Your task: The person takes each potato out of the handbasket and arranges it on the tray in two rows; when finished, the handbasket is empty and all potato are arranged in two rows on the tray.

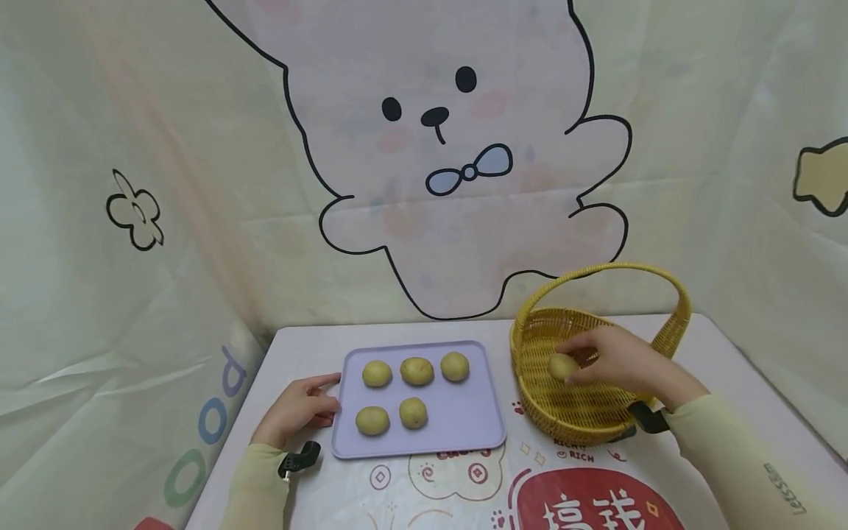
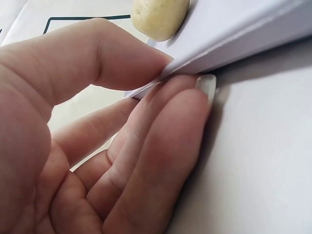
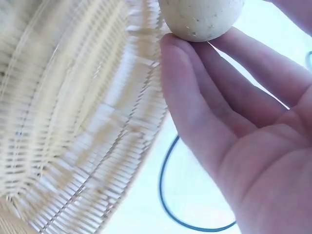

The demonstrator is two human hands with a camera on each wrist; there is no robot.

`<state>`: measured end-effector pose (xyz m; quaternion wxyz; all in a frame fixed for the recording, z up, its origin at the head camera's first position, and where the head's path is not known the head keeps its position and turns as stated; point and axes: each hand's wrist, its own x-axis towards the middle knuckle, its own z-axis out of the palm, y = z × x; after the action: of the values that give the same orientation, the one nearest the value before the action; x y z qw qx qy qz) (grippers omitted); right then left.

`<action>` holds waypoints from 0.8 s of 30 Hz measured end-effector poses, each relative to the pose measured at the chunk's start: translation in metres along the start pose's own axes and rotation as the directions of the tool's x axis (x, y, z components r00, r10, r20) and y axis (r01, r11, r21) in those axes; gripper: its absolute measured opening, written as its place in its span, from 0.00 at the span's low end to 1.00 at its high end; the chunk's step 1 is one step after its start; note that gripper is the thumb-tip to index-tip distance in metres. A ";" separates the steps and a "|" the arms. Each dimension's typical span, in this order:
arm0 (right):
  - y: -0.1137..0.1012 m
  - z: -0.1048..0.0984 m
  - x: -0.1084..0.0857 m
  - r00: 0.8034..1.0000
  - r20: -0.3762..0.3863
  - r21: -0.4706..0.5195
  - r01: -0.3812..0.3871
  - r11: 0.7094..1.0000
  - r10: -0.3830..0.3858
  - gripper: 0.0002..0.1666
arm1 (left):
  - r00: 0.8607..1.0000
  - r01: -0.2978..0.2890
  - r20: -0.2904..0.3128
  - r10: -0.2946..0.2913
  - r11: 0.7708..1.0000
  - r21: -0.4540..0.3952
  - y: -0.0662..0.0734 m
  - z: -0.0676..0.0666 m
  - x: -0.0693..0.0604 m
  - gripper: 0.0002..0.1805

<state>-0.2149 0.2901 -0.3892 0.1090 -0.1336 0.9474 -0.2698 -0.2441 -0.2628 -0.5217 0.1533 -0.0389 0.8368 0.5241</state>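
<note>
Several potatoes lie in two rows on a pale purple rectangular tray. At the tray's left edge, my left hand grips the rim; the left wrist view shows the thumb and fingertips meeting at it. My right hand reaches over a yellow woven basket with a tall handle. Between its thumb and fingers it pinches one potato, which the right wrist view shows at the fingertips beside the basket's wall. No other potato is visible in the basket.
The basket's arched handle rises on both sides of the right hand. A white table with a printed cover bears tray and basket. A cloth backdrop with a cartoon bear hangs behind the table's far edge.
</note>
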 end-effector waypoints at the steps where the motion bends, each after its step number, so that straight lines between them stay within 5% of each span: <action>1: -0.003 0.001 -0.004 1.000 -0.007 -0.006 0.008 1.000 -0.008 0.31 | 1.000 0.001 0.001 -0.001 1.000 0.001 0.000 0.000 0.001 0.38; 12: -0.043 0.026 -0.019 0.998 -0.038 0.037 0.056 0.998 -0.055 0.29 | 1.000 0.024 -0.015 -0.024 1.000 -0.003 -0.002 -0.002 0.001 0.39; 24: -0.086 0.086 0.012 0.988 -0.050 0.128 0.154 0.980 -0.148 0.30 | 1.000 -0.014 -0.003 0.014 1.000 -0.014 -0.002 -0.001 0.000 0.38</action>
<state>-0.1859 0.1746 -0.4159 0.0775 -0.1922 0.9167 -0.3416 -0.2440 -0.2642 -0.5227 0.1481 -0.0349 0.8336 0.5310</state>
